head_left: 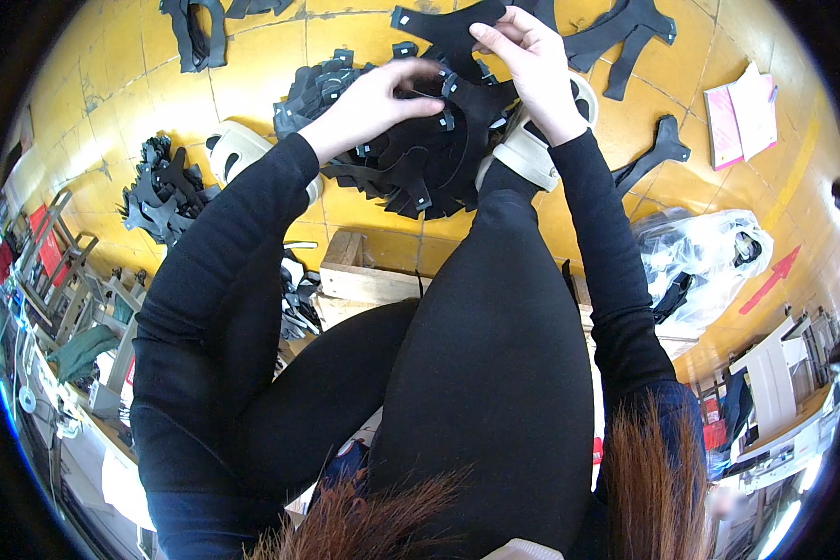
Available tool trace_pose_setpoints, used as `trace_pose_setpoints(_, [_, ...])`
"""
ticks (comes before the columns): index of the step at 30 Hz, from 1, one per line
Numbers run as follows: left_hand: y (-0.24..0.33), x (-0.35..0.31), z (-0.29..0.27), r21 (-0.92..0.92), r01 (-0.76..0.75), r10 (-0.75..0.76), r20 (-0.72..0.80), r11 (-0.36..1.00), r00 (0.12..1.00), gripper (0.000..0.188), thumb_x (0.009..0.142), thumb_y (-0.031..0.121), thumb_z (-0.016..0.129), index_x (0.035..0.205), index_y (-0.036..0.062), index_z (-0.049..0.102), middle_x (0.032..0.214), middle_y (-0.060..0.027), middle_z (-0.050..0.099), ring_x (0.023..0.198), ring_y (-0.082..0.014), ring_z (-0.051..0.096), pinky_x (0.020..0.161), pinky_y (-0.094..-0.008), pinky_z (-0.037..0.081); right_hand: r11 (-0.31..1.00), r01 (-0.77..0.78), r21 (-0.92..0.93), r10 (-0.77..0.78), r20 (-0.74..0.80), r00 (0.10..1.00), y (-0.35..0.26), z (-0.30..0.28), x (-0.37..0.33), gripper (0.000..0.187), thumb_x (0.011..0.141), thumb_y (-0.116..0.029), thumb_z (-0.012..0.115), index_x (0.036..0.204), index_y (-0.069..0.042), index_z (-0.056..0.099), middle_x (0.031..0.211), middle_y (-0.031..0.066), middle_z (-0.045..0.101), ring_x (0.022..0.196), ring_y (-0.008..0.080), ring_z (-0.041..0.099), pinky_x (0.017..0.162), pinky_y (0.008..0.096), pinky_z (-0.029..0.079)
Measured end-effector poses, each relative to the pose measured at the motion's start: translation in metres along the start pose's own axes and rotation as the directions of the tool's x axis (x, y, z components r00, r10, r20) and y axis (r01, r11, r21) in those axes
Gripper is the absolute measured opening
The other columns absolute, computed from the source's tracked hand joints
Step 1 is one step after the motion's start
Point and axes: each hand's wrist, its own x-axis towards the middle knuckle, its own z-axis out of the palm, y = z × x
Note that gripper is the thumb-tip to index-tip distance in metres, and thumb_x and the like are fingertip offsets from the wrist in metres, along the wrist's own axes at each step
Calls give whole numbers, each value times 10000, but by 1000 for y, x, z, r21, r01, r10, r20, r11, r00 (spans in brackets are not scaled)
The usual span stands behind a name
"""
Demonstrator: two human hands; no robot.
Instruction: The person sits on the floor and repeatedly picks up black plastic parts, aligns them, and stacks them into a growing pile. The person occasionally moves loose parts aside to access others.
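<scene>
My right hand (529,65) pinches a curved black fabric piece (443,30) with a small pale tag at its tip, held up at the top of the view. My left hand (378,98) hovers by a heap of similar black fabric pieces (397,173), many bearing small white tags. Its thumb and fingers are apart, slightly blurred, with nothing clearly gripped between them. Close to its fingertips lies a forked black piece (481,103). The heap sits on the floor between my beige clogs (530,154).
More black pieces lie on the yellow tiled floor (261,56) at the top left and upper right. A smaller pile (166,191) stands left. Rightward are a pink pad with paper (741,119) and a clear plastic bag (709,266). A wooden bench (369,280) is below me.
</scene>
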Motion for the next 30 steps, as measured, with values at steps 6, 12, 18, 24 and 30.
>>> trace_pose_setpoints(6, [22, 12, -13, -291, 116, -136, -51, 950, 989, 560, 936, 442, 681, 1239, -27, 630, 1141, -89, 679, 1069, -145, 618, 971, -282, 457, 997, 17, -81, -10, 79, 997, 5, -2, -1, 172, 926, -125, 689, 1055, -15, 659, 859, 32, 692, 740, 92, 621, 667, 228, 484])
trace_pose_setpoints(12, [29, 18, -11, -543, -87, -53, -237, 835, 970, 408, 950, 399, 669, 1137, 38, 703, 1032, -24, 688, 962, -78, 601, 898, -252, 447, 768, 157, -621, 126, 386, 914, 25, -29, -14, 336, 883, -217, 721, 1170, -47, 680, 1206, 99, 654, 1154, 247, 614, 1013, 344, 466])
trace_pose_setpoints(18, [50, 16, -40, -749, -255, -137, -418, 611, 898, 250, 951, 231, 667, 1035, -4, 683, 987, -79, 699, 926, -155, 646, 857, -301, 495, 577, 507, -640, -254, 450, 856, 24, -34, -40, 161, 893, -154, 660, 1032, -83, 701, 1002, 91, 667, 1065, 269, 626, 964, 375, 482])
trace_pose_setpoints(24, [72, 10, -56, -278, -52, -12, -223, 959, 975, 357, 1030, 303, 510, 1011, 17, 723, 865, -45, 706, 815, -99, 624, 774, -251, 465, 793, 462, -396, -249, 482, 840, -20, -28, -36, 147, 917, -132, 663, 1039, -59, 697, 1004, 70, 697, 984, 221, 664, 900, 319, 502])
trace_pose_setpoints(30, [88, 5, -27, -585, -16, -49, -95, 811, 994, 380, 1054, 290, 491, 930, 3, 708, 839, -33, 685, 741, -105, 589, 729, -267, 476, 880, 272, -390, -254, 100, 962, -51, -5, -9, 270, 919, -128, 691, 1158, -7, 654, 917, 61, 708, 810, 124, 639, 732, 254, 505])
